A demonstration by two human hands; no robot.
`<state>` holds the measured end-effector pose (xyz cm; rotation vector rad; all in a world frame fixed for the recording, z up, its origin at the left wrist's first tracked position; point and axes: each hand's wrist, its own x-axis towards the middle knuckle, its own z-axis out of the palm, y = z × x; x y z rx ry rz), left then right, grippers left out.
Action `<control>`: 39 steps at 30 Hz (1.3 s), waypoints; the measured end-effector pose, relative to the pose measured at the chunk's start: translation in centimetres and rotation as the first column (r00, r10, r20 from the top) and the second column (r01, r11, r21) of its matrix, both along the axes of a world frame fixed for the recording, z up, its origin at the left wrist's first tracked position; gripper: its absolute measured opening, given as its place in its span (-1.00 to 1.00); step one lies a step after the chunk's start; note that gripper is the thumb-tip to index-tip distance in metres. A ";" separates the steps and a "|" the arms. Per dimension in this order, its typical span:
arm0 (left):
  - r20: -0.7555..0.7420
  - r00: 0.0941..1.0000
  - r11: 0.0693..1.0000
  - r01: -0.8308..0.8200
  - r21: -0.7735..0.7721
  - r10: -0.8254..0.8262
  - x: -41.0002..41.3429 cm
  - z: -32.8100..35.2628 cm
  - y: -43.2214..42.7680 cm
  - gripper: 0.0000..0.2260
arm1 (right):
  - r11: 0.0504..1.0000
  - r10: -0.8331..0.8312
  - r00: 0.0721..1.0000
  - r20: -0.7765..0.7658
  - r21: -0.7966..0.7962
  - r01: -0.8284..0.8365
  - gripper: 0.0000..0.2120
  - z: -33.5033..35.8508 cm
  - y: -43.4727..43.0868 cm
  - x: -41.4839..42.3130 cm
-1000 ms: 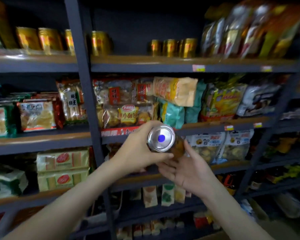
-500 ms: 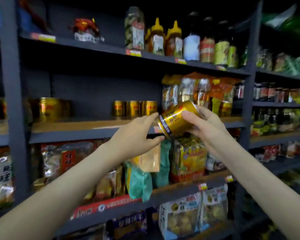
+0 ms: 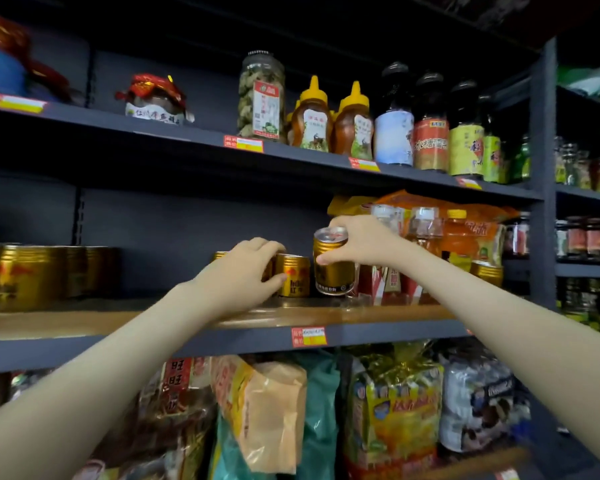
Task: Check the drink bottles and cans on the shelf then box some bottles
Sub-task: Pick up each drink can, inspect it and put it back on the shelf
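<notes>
My right hand (image 3: 362, 240) grips a gold drink can (image 3: 333, 271) near its silver top; the can stands upright on the wooden shelf board (image 3: 378, 313). My left hand (image 3: 245, 268) curls round a shorter gold can (image 3: 293, 276) just to the left, in a small row of gold cans. More gold cans (image 3: 32, 271) stand at the far left of the same shelf. Orange drink bottles (image 3: 458, 237) stand behind my right hand. Dark drink bottles (image 3: 430, 126) line the shelf above.
On the upper shelf stand a clear jar (image 3: 261, 97), two honey squeeze bottles (image 3: 333, 123) and a red-wrapped jar (image 3: 155, 98). Snack bags (image 3: 392, 417) fill the shelf below. A dark upright post (image 3: 542, 174) splits off the right bay of jars.
My right hand has carried the gold can from a tilted hold in the air to upright on the shelf. My left hand has moved onto the neighbouring can. The view has tilted upward.
</notes>
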<state>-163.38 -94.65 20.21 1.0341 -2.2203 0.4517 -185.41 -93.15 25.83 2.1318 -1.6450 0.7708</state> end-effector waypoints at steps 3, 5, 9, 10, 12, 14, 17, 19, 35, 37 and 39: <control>0.060 0.998 1.000 -0.018 0.015 0.017 -0.2 1.6 -1.8 -0.49 | 0.990 -0.122 0.977 -0.176 0.048 0.132 -0.43 0.8 -2.4 -0.1; 0.112 0.993 0.999 -0.028 0.027 0.025 -0.5 2.4 -2.9 -0.44 | 0.975 -0.188 0.942 -0.276 0.066 0.214 -0.45 1.2 -3.4 -0.2; 0.289 0.956 0.998 -0.056 -0.002 0.054 -0.7 3.7 -5.3 -0.35 | 0.945 -0.256 0.872 -0.418 0.083 0.317 -0.45 1.5 -4.8 0.1; 0.326 0.944 0.998 -0.058 -0.006 0.057 -0.8 3.9 -5.9 -0.35 | 0.934 -0.268 0.858 -0.438 0.100 0.343 -0.45 1.4 -5.2 0.3; 0.396 0.916 0.998 -0.063 0.000 0.058 -1.2 4.2 -6.9 -0.33 | 0.916 -0.279 0.824 -0.494 0.121 0.383 -0.49 1.0 -5.5 0.5; 0.467 0.882 0.998 -0.062 -0.007 0.058 -1.9 4.3 -7.7 -0.30 | 0.904 -0.283 0.769 -0.573 0.108 0.413 -0.56 0.8 -5.5 0.6; 0.562 0.825 0.998 -0.045 -0.052 0.066 -2.8 4.6 -8.7 -0.29 | 0.918 -0.231 0.697 -0.679 0.085 0.387 -0.47 0.6 -5.5 0.4; 0.628 0.774 0.995 -0.036 -0.091 0.085 -3.1 4.6 -9.2 -0.32 | 0.948 -0.150 0.699 -0.700 0.099 0.302 -0.20 0.1 -5.4 -0.1; 0.631 0.767 0.992 -0.066 -0.109 0.121 -0.3 4.0 -10.2 -0.42 | 0.885 -0.293 0.709 -0.641 0.099 0.456 -0.31 -0.3 -9.6 1.9; 0.597 0.792 0.991 -0.102 -0.081 0.130 0.6 4.1 -10.0 -0.40 | 0.922 -0.187 0.937 -0.294 0.277 0.271 -0.24 0.2 -9.7 2.9; 0.556 0.820 0.991 -0.123 -0.059 0.135 1.4 4.2 -9.7 -0.40 | 0.905 -0.138 0.990 -0.039 0.401 0.142 -0.21 0.1 -10.1 3.8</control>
